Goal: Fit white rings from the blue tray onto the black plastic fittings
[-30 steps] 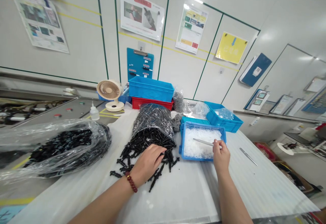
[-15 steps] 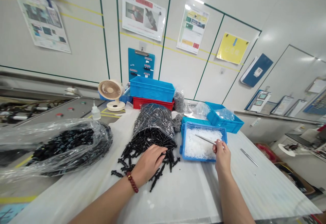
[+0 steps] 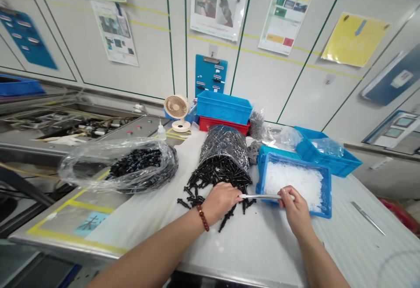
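My right hand (image 3: 293,207) is closed around a pair of metal tweezers (image 3: 262,196), which point left. A tiny whitish piece shows at their tip, right by the fingertips of my left hand (image 3: 223,200). My left hand is pinched shut over the near side of a heap of slim black plastic parts (image 3: 218,173); the black part in its fingers is mostly hidden. The heap spills from a clear plastic bag (image 3: 225,144). Beside my right hand stands a blue tray (image 3: 328,196) of small white translucent pieces (image 3: 292,181).
A second pair of tweezers (image 3: 367,217) lies at the right. Another clear bag of black parts (image 3: 141,170) sits at the left. Behind are a small fan (image 3: 177,109), a dropper bottle (image 3: 160,131), a blue bin (image 3: 224,108) on a red bin (image 3: 210,125), and another blue bin (image 3: 348,163).
The tweezers have moved from over the white pieces leftward to my left hand's fingertips. My left hand stays by the heap. The whole view has turned left.
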`<state>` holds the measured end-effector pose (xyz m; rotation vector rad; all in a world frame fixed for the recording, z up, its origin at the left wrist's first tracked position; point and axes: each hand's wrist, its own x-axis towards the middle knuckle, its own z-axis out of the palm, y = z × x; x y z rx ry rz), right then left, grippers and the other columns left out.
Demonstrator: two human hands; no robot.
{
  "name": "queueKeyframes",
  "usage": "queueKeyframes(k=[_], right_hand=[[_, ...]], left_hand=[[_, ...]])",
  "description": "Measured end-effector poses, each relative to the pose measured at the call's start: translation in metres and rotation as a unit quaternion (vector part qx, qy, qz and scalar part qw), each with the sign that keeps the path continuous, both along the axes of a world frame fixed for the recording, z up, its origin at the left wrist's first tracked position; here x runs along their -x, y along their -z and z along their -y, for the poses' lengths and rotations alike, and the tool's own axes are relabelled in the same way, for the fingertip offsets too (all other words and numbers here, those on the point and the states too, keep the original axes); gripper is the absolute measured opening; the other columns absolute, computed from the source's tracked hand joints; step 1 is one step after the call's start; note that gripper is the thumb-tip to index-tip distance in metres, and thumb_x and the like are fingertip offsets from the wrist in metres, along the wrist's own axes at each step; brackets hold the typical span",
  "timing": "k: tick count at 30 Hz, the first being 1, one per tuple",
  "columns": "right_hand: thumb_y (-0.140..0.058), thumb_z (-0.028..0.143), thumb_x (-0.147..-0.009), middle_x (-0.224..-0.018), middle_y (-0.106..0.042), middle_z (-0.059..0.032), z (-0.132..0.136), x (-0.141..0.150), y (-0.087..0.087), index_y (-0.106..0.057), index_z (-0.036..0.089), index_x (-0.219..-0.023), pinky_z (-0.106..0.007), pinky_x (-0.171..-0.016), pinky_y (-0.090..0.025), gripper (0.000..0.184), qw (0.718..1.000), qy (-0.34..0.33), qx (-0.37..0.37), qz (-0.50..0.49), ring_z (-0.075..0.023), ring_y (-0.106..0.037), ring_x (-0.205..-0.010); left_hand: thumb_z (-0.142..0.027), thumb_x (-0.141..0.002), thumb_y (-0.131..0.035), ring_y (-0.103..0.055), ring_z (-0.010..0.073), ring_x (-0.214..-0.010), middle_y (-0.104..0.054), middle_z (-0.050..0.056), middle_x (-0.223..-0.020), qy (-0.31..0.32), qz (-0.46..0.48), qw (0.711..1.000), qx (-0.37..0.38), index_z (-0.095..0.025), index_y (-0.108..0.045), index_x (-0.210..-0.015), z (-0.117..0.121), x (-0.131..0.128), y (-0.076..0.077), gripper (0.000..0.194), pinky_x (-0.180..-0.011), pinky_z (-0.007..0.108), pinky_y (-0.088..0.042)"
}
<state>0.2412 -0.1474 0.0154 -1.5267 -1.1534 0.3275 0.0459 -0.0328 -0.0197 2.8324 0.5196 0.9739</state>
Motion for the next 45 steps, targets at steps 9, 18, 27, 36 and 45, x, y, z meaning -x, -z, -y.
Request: queueKeyframes(k=[9, 18, 27, 36, 45], right_hand=[[-0.067, 0.041, -0.066, -0.053, -0.049, 0.0057, 0.003, 0.019, 0.010, -0.053, 0.021, -0.083, -0.024, -0.046, -0.038, 0.029, 0.993, -0.056, 0.001, 0.108, -0.0116, -0.046, -0.045], [-0.057, 0.046, -0.077, -0.063, -0.059, -0.0003, 0.004, 0.033, 0.024, -0.044, 0.019, -0.119, -0.031, -0.058, -0.046, 0.051, 0.936, -0.166, 0.029, 0.309, -0.0168, -0.056, -0.053], [-0.037, 0.035, -0.090, -0.086, -0.067, -0.0049, -0.005, 0.036, 0.022, -0.050, 0.024, -0.120, -0.029, -0.066, -0.048, 0.034, 0.937, -0.194, -0.032, 0.288, -0.0176, -0.062, -0.073], [-0.050, 0.044, -0.079, -0.044, -0.041, 0.0064, 0.016, -0.035, -0.017, -0.053, 0.018, -0.069, -0.021, -0.044, -0.029, 0.028, 0.961, 0.198, -0.175, -0.078, -0.0089, -0.038, -0.042], [-0.047, 0.052, -0.078, -0.045, -0.041, 0.0060, 0.026, -0.060, -0.021, -0.049, 0.019, -0.064, -0.023, -0.045, -0.030, 0.036, 0.934, 0.331, -0.132, -0.001, -0.0098, -0.037, -0.043]], left_hand=[[-0.040, -0.095, -0.018, -0.044, 0.0163, -0.062, -0.054, 0.003, -0.064, 0.043, 0.018, 0.998, -0.038, -0.015, -0.051, -0.072, 0.006, 0.003, -0.003, 0.047, -0.062, 0.031, -0.031], [-0.028, -0.095, -0.034, -0.047, 0.0164, -0.068, -0.054, 0.002, -0.068, 0.078, 0.003, 0.994, -0.073, -0.014, -0.050, -0.077, 0.025, 0.001, -0.009, 0.027, -0.070, 0.032, -0.034], [-0.028, -0.088, -0.047, -0.052, 0.0186, -0.081, -0.059, 0.004, -0.082, 0.085, 0.009, 0.996, -0.038, -0.016, -0.054, -0.090, 0.027, 0.000, -0.016, 0.013, -0.079, 0.037, -0.040], [-0.021, -0.089, -0.042, -0.046, 0.0240, -0.105, -0.054, 0.010, -0.111, -0.007, 0.119, 0.993, 0.012, -0.018, -0.045, -0.119, 0.008, 0.015, -0.022, 0.031, -0.092, 0.045, -0.039], [-0.017, -0.088, -0.040, -0.048, 0.0225, -0.100, -0.056, 0.009, -0.105, -0.004, 0.110, 0.993, 0.029, -0.016, -0.051, -0.111, 0.001, 0.013, -0.015, 0.026, -0.089, 0.042, -0.042]])
